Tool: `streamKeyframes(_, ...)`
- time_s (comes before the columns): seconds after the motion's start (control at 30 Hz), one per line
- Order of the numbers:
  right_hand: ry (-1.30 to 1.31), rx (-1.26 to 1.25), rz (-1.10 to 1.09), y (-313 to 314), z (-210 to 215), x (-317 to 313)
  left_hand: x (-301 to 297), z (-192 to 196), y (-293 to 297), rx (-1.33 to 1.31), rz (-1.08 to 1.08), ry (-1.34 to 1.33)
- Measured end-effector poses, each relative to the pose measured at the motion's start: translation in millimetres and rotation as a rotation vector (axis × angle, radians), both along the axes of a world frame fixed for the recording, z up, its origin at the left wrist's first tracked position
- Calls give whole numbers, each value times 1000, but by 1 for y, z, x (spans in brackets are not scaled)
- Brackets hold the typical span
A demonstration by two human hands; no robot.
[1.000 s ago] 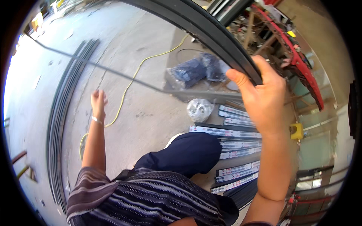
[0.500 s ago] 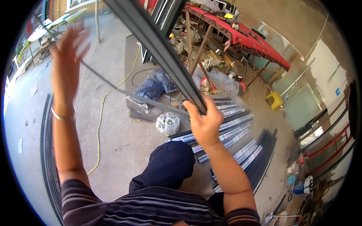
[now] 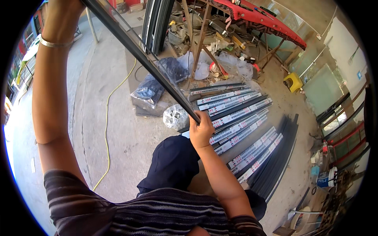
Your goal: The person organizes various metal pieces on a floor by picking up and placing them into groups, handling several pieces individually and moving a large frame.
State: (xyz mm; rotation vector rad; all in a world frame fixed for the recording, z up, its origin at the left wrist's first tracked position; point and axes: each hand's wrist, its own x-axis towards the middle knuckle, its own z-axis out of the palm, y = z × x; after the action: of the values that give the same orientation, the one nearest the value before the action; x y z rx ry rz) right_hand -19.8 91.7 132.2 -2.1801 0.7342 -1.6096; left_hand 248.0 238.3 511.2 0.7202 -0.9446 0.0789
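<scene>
My right hand (image 3: 202, 128) grips the lower end of a long dark metal profile bar (image 3: 138, 55), which slants up to the far left and runs out of view. My raised left hand (image 3: 65, 13) is against the upper part of this bar. Its fingers are cut off by the top edge of the view, so its grip is hidden. A thin strip (image 3: 126, 25) with a lighter look runs close alongside the bar. Beyond my right hand, several dark profiles with white printed labels (image 3: 236, 114) lie fanned out on the floor.
A clear plastic bag (image 3: 175, 117) and dark wrapped bundles (image 3: 147, 88) lie past my knee. A yellow cord (image 3: 107, 129) crosses the concrete at left. At the back stand a red-covered table (image 3: 260, 17), upright profiles (image 3: 155, 25) and scrap. A yellow stool (image 3: 293, 82) is at right.
My left hand has gone from open in the air up to the bar's upper part. The bar and my right hand have shifted down and left; the view has turned slightly.
</scene>
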Motion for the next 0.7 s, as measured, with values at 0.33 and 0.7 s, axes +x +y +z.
streamKeyframes(0.33, 213, 247, 187, -20, -24, -15, 5, -59, -39, -22, -286, 57)
streamKeyframes(0.7, 226, 222, 96, -28, -55, -26, 8, -89, -72, -13, -601, -4)
